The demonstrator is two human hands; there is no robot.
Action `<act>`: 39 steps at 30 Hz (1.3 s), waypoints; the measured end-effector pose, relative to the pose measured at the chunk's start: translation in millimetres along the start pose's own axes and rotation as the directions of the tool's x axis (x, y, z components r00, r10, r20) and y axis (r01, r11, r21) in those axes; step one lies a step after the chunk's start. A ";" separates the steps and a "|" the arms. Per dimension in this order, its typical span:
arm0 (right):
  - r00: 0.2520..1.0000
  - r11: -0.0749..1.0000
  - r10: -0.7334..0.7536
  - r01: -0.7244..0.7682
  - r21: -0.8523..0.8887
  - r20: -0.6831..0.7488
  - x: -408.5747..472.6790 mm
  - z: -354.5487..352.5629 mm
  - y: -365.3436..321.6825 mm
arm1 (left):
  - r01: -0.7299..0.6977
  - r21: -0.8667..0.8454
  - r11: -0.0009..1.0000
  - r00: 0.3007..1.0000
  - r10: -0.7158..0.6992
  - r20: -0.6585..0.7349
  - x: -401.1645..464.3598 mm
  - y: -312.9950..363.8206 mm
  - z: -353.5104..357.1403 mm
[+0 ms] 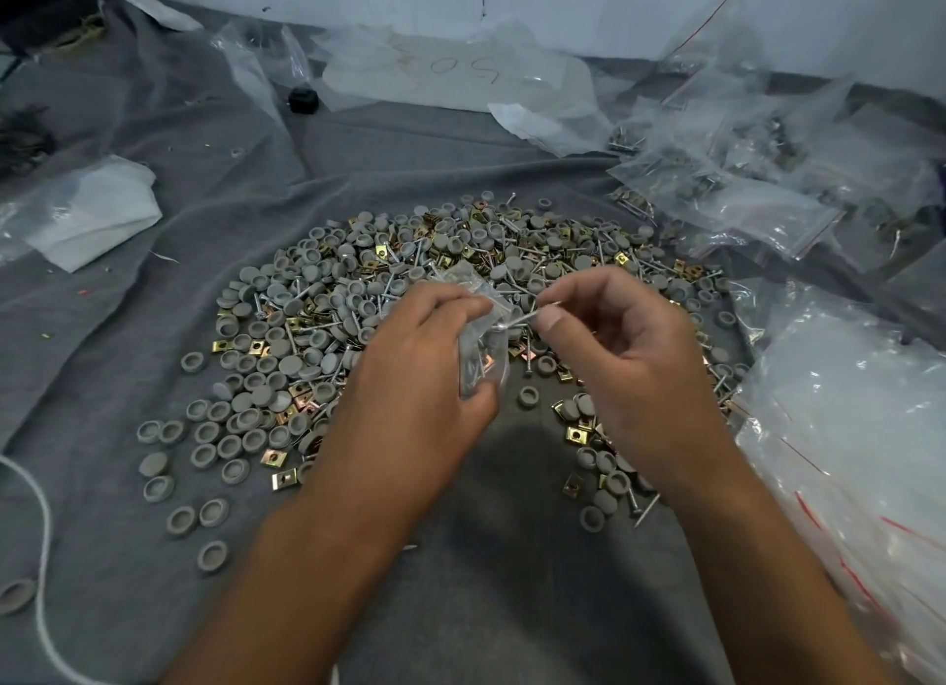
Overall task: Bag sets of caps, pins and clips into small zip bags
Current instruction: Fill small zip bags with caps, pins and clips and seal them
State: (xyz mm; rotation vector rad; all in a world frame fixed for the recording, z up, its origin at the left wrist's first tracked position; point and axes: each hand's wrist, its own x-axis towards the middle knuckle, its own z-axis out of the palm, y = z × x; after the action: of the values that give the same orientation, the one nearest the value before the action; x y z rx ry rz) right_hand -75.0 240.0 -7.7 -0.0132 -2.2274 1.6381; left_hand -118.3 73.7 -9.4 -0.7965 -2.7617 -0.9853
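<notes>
A: Zip bag (481, 346), small, clear: held over the near edge of the pile, pinched between the left hand's (425, 346) thumb and fingers. Some pins and a copper-coloured clip show through the plastic.

B: Right hand (614, 346)?

A: Fingers curled, thumb and forefinger pinching a pin (527, 318) by one end. The pin's other end touches the bag's mouth. The two hands are close together, only the bag and pin between them.

B: Stock on the cloth (128, 295)?

A: Pile (435, 254) of grey caps, silver pins and brass clips, mixed, spread in a broad arc around both hands. Loose caps (199, 510) lie scattered at the left edge.

B: Filled bags?

A: Heap (742, 172) at upper right, red-striped, contents visible but too small to count. Stack of flat clear bags (844, 428) at the right edge, beside the right forearm.

B: Other items?

A: Large crumpled bags (450, 70) at the far wall, one with red writing, illegible. White folded bag (87, 213) at left. Small black object (303, 100) at rear. White cord (43, 531) at lower left.
</notes>
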 end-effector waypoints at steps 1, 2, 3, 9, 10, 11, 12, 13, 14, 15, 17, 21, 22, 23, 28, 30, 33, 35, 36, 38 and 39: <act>0.999 0.997 -0.037 0.039 -0.062 0.031 -0.8 4.2 0.2 | 0.002 -0.009 1.000 1.000 -0.002 0.004 0.2 0.4 0.2; 0.995 0.986 -0.065 0.076 -0.147 0.075 -1.3 7.8 1.2 | 0.004 -0.017 1.000 1.000 -0.004 0.008 0.5 0.9 0.2; 0.990 0.970 -0.074 0.100 -0.222 0.122 -1.7 10.2 2.7 | 0.004 -0.022 1.000 1.000 -0.004 0.009 0.7 1.2 0.3; 0.993 0.891 0.037 0.018 -0.454 0.110 1.2 -5.0 16.5 | 0.016 0.003 1.000 1.000 -0.016 -0.021 0.1 -3.6 -0.3; 0.980 0.825 0.101 0.014 -0.565 0.172 0.6 -6.1 20.8 | 0.019 0.000 1.000 0.999 -0.019 -0.027 0.0 -4.2 -0.5; 0.958 0.742 0.173 0.027 -0.670 0.230 -0.6 -5.0 24.8 | 0.021 0.001 1.000 0.999 -0.021 -0.029 0.1 -4.4 -0.7; 0.936 0.670 0.231 0.044 -0.741 0.265 -2.1 -3.1 28.7 | 0.022 0.005 1.000 0.999 -0.022 -0.030 0.3 -4.7 -0.7; 0.924 0.639 0.263 0.048 -0.767 0.277 -2.7 -1.1 31.6 | 0.022 0.007 1.000 0.999 -0.022 -0.032 0.6 -4.9 -0.9; 0.925 0.638 0.265 0.045 -0.769 0.273 -2.8 0.6 32.3 | 0.021 0.008 1.000 0.999 -0.021 -0.035 0.7 -5.2 -1.4; 0.934 0.658 0.243 0.039 -0.752 0.262 -2.6 1.4 31.6 | 0.021 0.008 1.000 0.999 -0.021 -0.038 1.1 -5.5 -1.9; 0.971 0.764 0.131 0.029 -0.645 0.198 -1.6 1.1 26.9 | 0.024 0.011 1.000 0.999 -0.024 -0.045 1.4 -7.1 -3.4; 0.958 0.894 -0.287 0.265 -0.360 -0.007 -0.6 7.4 5.3 | 0.015 0.019 1.000 1.000 -0.015 -0.021 1.1 -6.1 -3.9; 0.936 0.872 -0.351 0.322 -0.368 -0.012 -1.2 11.2 2.2 | 0.004 0.017 1.000 1.000 -0.003 -0.013 1.0 -4.7 -3.6; 0.923 0.847 -0.384 0.354 -0.396 0.003 -1.3 15.3 0.7 | -0.005 0.013 1.000 1.000 0.005 -0.009 1.1 -3.2 -3.3; 0.956 0.885 -0.290 0.256 -0.390 -0.030 -1.3 16.7 4.4 | 0.024 0.006 1.000 0.999 -0.024 -0.039 2.5 -5.2 -7.1; 0.993 0.910 -0.110 0.115 -0.397 0.036 -3.0 13.6 9.3 | 0.054 0.006 0.999 0.995 -0.053 -0.087 3.6 -7.1 -12.6; 0.950 0.797 0.135 0.065 -0.600 0.282 -12.6 22.4 22.0 | 0.079 -0.003 0.997 0.987 -0.078 -0.137 5.0 -8.7 -18.9; 0.918 0.764 0.150 0.127 -0.632 0.366 -16.3 31.9 24.4 | 0.072 0.000 0.997 0.987 -0.072 -0.142 4.8 -9.1 -20.4; 0.915 0.763 0.127 0.157 -0.627 0.383 -15.9 34.8 23.1 | 0.071 0.001 0.998 0.988 -0.070 -0.139 4.5 -8.7 -20.5; 0.915 0.761 0.084 0.197 -0.618 0.395 -13.8 37.1 21.6 | 0.068 0.002 0.998 0.989 -0.067 -0.132 4.1 -8.3 -20.0; 0.919 0.766 0.075 0.196 -0.612 0.388 -13.4 37.6 21.9 | 0.069 0.002 0.998 0.989 -0.068 -0.130 3.9 -8.1 -19.8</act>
State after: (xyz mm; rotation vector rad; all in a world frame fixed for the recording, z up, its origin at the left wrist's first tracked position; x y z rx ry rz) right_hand -78.4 209.4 -41.3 0.2275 -2.9629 0.7995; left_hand -127.3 58.0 2.6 -0.6170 -2.6955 -1.0012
